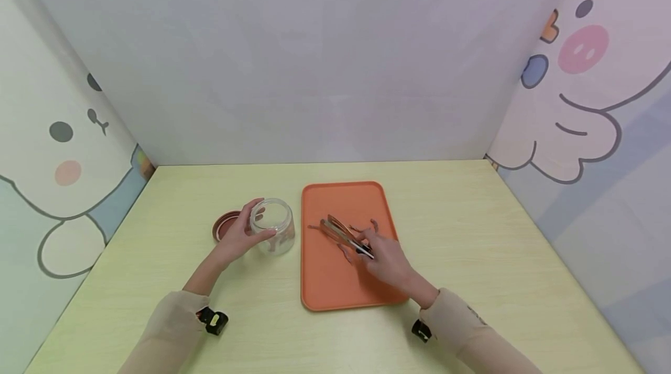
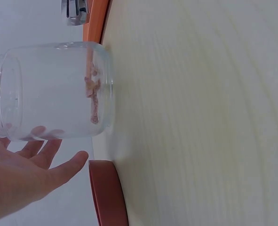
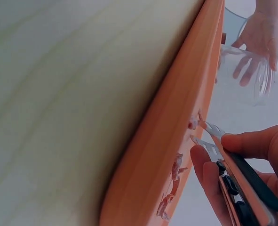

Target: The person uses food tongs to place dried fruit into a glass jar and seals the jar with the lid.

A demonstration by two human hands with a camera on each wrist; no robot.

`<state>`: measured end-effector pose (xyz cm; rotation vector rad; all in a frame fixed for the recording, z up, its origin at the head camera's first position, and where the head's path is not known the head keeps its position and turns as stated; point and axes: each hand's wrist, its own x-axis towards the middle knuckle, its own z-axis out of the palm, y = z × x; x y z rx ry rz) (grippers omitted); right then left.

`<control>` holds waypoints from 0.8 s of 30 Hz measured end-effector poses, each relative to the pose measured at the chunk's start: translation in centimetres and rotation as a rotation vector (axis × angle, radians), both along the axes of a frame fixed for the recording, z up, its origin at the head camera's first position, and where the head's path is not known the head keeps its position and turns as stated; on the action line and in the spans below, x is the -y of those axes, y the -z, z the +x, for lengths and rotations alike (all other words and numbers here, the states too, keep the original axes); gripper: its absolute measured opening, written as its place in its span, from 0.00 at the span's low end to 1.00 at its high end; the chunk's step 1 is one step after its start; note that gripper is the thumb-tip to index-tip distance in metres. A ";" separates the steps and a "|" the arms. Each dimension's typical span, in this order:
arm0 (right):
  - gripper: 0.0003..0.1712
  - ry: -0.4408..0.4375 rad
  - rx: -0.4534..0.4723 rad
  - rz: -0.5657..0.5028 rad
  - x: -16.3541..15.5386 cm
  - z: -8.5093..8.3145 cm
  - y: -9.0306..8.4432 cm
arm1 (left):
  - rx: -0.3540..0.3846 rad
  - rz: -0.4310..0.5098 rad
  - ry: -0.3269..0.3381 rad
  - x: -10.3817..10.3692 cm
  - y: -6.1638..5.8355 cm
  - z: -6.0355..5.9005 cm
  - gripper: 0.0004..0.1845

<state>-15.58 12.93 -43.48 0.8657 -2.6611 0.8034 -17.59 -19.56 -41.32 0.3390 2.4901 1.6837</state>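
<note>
left hand (image 1: 237, 238) cups the one clear glass jar (image 1: 272, 233) on the pale wooden table (image 1: 472, 257), fingers loosely wrapped; only the left wrist view shows pinkish strips inside. right hand (image 1: 389, 260) pinches one pair of metal tongs (image 1: 343, 235) over the orange plastic tray (image 1: 335, 286), several strips there. one reddish round lid (image 1: 224, 224) beside the jar.

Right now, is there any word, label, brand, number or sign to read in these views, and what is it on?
None. The jar, lid, tray and tongs show no print.
The side walls bear only cartoon drawings, no letters.
The sleeve by the right hand has small dark marks, too small to read.
</note>
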 end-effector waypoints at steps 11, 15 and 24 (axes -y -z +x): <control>0.16 -0.018 0.010 0.012 -0.2 -0.2 0.0 | -0.002 0.007 0.006 -0.1 -0.4 0.1 0.41; 0.16 -0.025 0.023 0.009 -0.3 -0.2 0.1 | -0.001 -0.008 -0.001 -0.6 -1.7 0.8 0.40; 0.15 -0.010 0.089 -0.008 -0.7 -0.5 0.3 | 0.004 -0.015 -0.006 -0.7 -2.0 1.0 0.40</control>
